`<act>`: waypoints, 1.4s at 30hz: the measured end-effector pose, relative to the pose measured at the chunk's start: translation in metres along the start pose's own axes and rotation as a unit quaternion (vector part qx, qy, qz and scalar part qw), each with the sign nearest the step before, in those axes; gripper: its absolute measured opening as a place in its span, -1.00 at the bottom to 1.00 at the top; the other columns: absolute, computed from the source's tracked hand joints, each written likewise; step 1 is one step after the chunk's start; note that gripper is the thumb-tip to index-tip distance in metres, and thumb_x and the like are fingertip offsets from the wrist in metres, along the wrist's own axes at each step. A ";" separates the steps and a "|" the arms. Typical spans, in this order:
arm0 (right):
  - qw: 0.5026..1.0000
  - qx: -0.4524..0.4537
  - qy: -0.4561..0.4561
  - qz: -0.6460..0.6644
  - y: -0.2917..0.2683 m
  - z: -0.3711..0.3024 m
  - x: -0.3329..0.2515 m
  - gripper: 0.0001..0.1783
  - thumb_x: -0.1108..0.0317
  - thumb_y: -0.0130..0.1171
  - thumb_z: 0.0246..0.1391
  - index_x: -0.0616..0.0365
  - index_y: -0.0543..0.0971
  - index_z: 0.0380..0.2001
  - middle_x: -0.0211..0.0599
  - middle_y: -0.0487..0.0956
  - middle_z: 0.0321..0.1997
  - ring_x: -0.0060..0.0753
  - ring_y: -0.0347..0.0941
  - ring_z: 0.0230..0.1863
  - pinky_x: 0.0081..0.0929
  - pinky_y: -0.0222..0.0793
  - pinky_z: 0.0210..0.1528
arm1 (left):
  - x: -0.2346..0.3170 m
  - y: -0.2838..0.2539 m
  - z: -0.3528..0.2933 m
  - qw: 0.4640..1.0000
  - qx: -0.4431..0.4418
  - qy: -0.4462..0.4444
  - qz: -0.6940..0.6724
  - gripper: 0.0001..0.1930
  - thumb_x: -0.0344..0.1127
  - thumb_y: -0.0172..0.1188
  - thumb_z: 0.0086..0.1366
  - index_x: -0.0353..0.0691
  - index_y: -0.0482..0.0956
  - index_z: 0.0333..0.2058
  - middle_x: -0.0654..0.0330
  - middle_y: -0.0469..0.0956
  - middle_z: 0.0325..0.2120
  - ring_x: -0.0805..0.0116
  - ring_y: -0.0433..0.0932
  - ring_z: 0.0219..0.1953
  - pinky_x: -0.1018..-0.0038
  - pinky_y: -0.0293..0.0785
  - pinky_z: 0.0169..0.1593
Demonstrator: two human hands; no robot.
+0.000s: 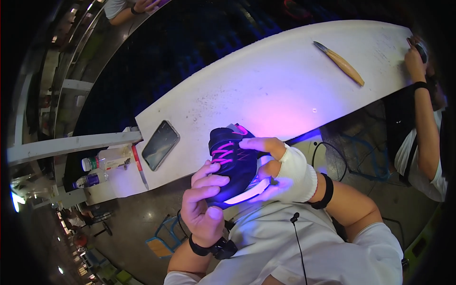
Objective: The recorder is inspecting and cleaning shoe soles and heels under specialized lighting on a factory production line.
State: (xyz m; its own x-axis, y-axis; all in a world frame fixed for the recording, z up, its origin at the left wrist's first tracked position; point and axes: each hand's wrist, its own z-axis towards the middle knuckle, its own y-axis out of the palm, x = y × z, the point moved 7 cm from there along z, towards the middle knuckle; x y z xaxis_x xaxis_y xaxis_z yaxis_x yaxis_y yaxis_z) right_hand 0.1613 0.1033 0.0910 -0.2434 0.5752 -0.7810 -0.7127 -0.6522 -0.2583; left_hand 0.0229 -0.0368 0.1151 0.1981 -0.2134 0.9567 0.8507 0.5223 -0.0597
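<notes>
Black shoe (240, 177) between half-curled grips (204, 209) (290, 172)

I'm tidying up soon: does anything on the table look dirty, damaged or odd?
Dark smudges spot the long white tabletop beyond and right of the flat black rectangular phone, standing out against the pale surface; dirt or wear, I cannot tell.

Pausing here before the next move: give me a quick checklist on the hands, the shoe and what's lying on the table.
1. Left hand gripping the black shoe: ok, fingers wrapped against it.
2. Right hand in contact: ok, index finger extended onto the upper.
3. Both hands gloved: not ok, only the right wears a white glove.
4. Shoe's underside: cannot tell, hidden.
5. Smartphone clear of the shoe: ok, lying to its left.
6. Wooden-handled tool away from both hands: ok, farther up the table.
</notes>
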 end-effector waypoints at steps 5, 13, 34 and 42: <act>0.996 -0.075 -0.030 -0.046 0.026 -0.005 0.011 -0.60 0.16 0.47 -0.28 0.08 0.61 -0.34 -0.05 0.59 0.15 0.09 0.52 -0.04 -0.04 0.52 -0.10 | 0.010 -0.017 0.008 0.990 -0.097 -0.054 0.087 -0.50 0.03 0.42 0.32 -0.29 0.63 -0.02 -0.21 0.67 0.07 -0.31 0.36 0.42 -0.17 0.22 0.45; 0.987 -0.090 -0.071 -0.115 0.035 0.002 0.018 -0.67 0.13 0.41 -0.17 0.11 0.58 -0.43 -0.08 0.58 0.06 0.11 0.52 0.02 -0.01 0.50 0.00 | -0.008 -0.035 0.005 0.981 -0.115 -0.024 0.152 -0.42 -0.30 0.77 -0.16 -0.32 0.72 -0.14 -0.08 0.75 -0.03 -0.29 0.60 0.22 -0.14 0.26 0.46; 0.983 -0.010 -0.120 -0.141 0.083 -0.036 0.036 -0.62 0.36 0.41 -0.04 0.05 0.41 -0.23 -0.05 0.59 0.24 0.00 0.53 0.17 0.04 0.51 0.22 | -0.020 -0.048 0.009 0.839 -0.128 -0.283 0.447 0.03 -0.01 0.62 -0.06 -0.15 0.38 0.39 -0.01 0.71 -0.03 0.03 0.73 0.00 0.24 0.64 0.06; 0.997 0.067 0.019 -0.023 -0.018 -0.008 -0.002 -0.13 0.02 0.71 -0.25 0.05 0.50 0.11 0.00 0.63 0.15 0.11 0.54 0.29 0.15 0.42 0.35 | 0.014 0.011 0.036 0.953 -0.203 0.019 0.224 -0.32 -0.49 0.45 0.15 -0.20 0.54 0.29 -0.02 0.51 0.32 -0.08 0.46 0.37 0.16 0.42 0.40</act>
State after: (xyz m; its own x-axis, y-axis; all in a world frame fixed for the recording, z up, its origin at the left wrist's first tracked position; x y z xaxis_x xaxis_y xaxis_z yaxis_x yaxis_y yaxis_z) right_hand 0.1800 0.1099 0.0921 -0.1856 0.5819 -0.7918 -0.8041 -0.5531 -0.2180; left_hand 0.0175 -0.0045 0.1378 0.5964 -0.0776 0.7990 0.7934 0.2079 -0.5721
